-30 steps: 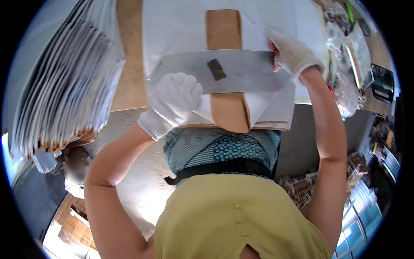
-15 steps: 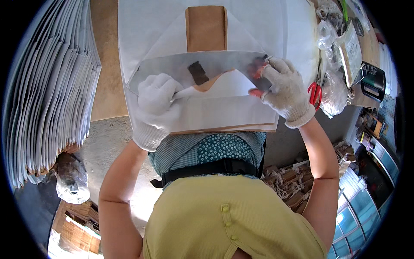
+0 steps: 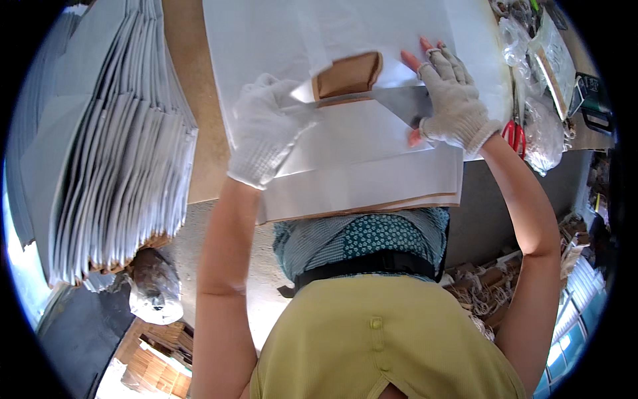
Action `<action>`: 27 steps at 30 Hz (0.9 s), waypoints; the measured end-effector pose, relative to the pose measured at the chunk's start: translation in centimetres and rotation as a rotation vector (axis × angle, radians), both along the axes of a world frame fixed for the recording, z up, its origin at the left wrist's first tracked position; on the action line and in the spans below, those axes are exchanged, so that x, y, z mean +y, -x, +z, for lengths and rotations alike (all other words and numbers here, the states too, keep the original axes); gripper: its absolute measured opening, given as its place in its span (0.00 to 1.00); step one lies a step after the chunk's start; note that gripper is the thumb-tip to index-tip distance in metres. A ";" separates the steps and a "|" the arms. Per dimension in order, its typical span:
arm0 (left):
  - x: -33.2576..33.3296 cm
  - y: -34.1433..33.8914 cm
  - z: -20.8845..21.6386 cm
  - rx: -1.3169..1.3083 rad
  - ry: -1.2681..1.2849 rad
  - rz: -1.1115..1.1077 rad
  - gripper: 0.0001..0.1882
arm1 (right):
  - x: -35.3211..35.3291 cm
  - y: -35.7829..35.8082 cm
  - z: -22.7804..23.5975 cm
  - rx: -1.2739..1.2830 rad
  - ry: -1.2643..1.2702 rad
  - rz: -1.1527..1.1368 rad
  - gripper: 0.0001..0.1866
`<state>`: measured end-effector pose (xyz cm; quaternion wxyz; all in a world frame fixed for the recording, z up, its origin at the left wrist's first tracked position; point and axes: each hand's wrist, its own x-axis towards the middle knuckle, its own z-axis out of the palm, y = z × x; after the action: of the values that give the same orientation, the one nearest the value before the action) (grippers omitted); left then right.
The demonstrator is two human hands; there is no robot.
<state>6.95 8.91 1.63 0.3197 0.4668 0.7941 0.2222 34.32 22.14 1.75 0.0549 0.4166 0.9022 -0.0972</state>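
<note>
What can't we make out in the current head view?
All in the head view:
- Left hand: fingertips blurred and turned away; grip unclear.
- Grey plate: right end under the right hand, much of the rest under folded white paper.
- White paper stack: far end cut off by the upper edge.
- Plastic bag: contents obscured by crumpled, shiny film.
</note>
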 end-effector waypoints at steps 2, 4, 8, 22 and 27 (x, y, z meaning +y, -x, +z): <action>-0.5 -0.6 -0.2 0.078 -0.119 -0.030 0.19 | -0.6 0.0 0.8 -0.042 0.041 0.006 0.53; -1.1 -0.8 -1.0 0.048 -0.212 -0.039 0.15 | -1.3 -0.9 0.3 0.022 0.049 0.014 0.48; -2.3 -2.0 -0.6 0.133 -0.332 -0.061 0.15 | -3.2 -2.1 -0.7 0.189 0.013 0.060 0.37; -3.9 -0.8 2.0 0.375 -0.151 -0.361 0.20 | -3.3 5.5 -0.5 0.391 0.090 0.470 0.26; -4.7 -3.0 -1.9 0.491 -0.498 -0.173 0.11 | -5.0 6.3 -2.6 0.459 0.038 0.333 0.26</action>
<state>9.94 4.22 -0.27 0.0136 0.6355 0.7261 0.2623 28.00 17.15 -0.80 -0.1278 0.2288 0.9450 -0.1957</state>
